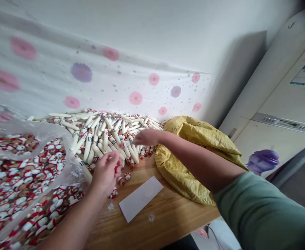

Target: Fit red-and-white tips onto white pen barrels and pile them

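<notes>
My left hand is closed above the wooden table's near side, its fingers curled round a small red piece, mostly hidden by them. Beyond it lies a big heap of white multi-colour pens, many with little red-and-white figures at one end. My right hand reaches across to the heap's right part. Its fingers are blurred against the pens, so whether they grip one does not show. A few loose red-and-white figure heads lie on the wood just right of my left hand.
Clear plastic bags full of red, white and brown figure heads cover the left side. A yellow woven sack lies under my right forearm. A white card rests on the table. A fridge stands right.
</notes>
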{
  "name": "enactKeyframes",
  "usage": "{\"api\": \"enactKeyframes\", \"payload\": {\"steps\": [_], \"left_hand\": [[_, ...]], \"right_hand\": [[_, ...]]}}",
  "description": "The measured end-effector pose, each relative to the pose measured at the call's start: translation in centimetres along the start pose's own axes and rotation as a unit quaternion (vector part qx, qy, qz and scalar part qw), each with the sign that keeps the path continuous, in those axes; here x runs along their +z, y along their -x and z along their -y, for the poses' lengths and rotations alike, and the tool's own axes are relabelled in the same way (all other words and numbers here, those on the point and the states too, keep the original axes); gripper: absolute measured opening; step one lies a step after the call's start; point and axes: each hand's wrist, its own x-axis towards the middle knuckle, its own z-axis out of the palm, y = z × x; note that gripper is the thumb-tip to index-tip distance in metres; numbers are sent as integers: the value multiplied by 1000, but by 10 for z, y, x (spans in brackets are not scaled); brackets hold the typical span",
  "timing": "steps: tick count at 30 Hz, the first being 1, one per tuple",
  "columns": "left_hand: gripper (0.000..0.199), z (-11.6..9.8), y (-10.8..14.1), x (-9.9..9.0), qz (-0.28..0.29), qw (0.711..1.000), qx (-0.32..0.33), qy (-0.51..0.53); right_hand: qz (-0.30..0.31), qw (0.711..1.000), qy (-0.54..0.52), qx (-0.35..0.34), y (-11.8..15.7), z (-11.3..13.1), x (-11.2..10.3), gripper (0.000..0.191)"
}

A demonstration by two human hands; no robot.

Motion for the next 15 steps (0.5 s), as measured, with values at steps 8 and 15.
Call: {"api": "enactKeyframes", "payload": {"steps": [8, 15], "left_hand": [[28, -12, -11, -12, -109, 986, -51, 113], [17, -8, -6, -4, -82, 993, -63, 64]], "right_hand": [[-444, 895, 30, 30, -17, -52, -67, 44], [-22, 986, -37, 158, 124, -125, 48, 32]]}}
